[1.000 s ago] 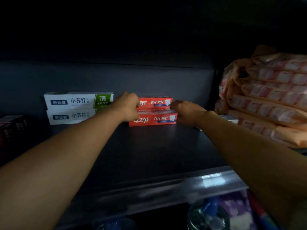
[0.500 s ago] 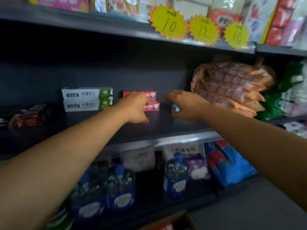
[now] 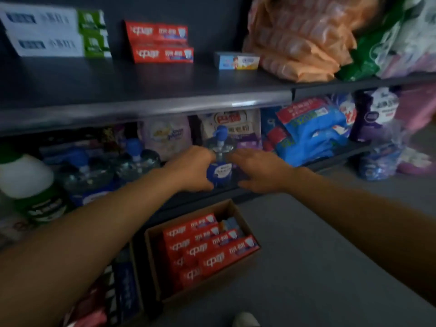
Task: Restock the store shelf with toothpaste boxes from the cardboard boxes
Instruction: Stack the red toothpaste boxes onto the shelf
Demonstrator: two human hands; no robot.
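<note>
My hands, left (image 3: 192, 169) and right (image 3: 258, 171), are loose and hold nothing. I judge the next move is down to the cardboard box (image 3: 240, 218) for more red toothpaste boxes (image 3: 210, 251)

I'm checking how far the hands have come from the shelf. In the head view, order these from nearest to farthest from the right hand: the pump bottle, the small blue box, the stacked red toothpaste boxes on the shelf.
From the right hand:
1. Pump bottle, just left of it, between both hands.
2. Small blue box, on the shelf above.
3. Stacked red toothpaste boxes, up and farther left.
</note>
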